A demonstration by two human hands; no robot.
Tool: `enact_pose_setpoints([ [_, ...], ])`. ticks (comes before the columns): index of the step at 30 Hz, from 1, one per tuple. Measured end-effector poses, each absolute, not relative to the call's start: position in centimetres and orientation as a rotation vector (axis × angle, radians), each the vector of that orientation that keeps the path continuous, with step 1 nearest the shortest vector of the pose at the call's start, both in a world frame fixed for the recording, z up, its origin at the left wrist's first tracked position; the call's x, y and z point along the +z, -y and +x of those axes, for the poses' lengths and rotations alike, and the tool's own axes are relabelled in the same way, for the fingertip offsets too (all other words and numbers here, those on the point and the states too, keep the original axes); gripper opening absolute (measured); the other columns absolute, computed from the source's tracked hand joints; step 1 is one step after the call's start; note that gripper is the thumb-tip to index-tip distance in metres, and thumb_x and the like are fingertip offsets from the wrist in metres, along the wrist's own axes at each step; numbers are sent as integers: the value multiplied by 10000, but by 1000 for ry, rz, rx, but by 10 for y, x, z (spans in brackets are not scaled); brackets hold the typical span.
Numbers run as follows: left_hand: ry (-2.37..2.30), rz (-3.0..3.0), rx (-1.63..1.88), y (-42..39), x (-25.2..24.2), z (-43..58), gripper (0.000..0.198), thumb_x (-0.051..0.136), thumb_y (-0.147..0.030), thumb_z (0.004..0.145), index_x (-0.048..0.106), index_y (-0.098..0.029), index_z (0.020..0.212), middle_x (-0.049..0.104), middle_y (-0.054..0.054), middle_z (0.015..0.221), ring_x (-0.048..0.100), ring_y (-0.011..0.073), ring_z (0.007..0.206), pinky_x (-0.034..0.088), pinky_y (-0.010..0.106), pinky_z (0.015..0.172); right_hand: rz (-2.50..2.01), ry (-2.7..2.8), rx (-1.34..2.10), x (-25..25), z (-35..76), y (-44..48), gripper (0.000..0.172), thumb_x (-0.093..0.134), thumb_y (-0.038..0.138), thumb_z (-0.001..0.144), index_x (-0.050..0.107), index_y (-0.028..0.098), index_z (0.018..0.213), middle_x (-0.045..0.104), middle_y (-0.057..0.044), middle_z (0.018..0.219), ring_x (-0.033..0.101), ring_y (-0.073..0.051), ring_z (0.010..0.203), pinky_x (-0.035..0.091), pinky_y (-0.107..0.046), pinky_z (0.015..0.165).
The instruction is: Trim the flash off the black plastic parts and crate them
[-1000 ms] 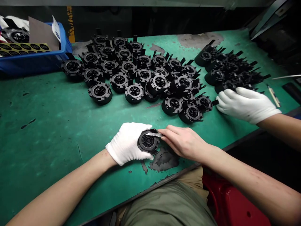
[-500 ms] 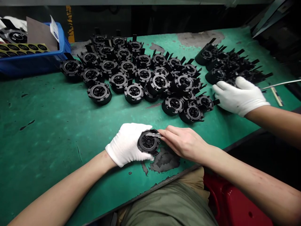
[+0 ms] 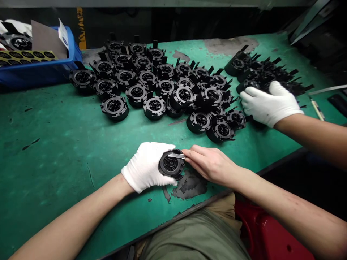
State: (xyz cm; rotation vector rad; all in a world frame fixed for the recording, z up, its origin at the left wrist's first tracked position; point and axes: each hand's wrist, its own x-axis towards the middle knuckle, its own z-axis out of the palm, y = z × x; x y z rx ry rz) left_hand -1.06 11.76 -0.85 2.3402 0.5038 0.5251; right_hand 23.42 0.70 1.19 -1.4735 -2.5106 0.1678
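Observation:
My left hand (image 3: 148, 167), in a white glove, is wrapped round the side of a round black plastic housing (image 3: 171, 167) just above the table's front part. The housing's ribbed inner face is turned up toward me. My bare right hand (image 3: 210, 161) pinches a slim metal blade (image 3: 175, 155), which looks like a craft knife. Its pointed tip lies over the upper part of the housing's face; whether it touches the plastic I cannot tell. Most of the knife's handle is hidden in my fingers.
Several similar black housings (image 3: 154, 105) stand grouped across the green table (image 3: 67, 122), with another cluster (image 3: 238, 64) at the back right. A co-worker's gloved hand (image 3: 271, 104) reaches in beside that cluster. At the back left sits a blue bin (image 3: 40, 74) holding label sheets. A red stool (image 3: 282, 234) is below.
The co-worker's gloved hand has shifted slightly left and up, toward the right cluster. My hands, the housing and the blade have hardly moved.

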Motion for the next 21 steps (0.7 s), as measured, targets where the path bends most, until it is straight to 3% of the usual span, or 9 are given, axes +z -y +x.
enact_pose_setpoints([
  [10,-518,2343,508,-117,-8,-10,688,943,-684,591,709,-229,1050,805,108,1127,787,373,1044,627,476,932,-1439,2471,317,8,239,-9,264,469,247,1123,595,131,1323,560,-17,882,509,-142,700,427,-265,625],
  [21,-516,2348,517,-117,-9,-10,693,932,-704,593,709,-224,1040,804,114,1127,787,374,1036,627,480,926,-1451,2517,158,11,237,-8,267,477,253,1116,634,125,1291,572,-12,845,511,-131,668,379,-270,584],
])
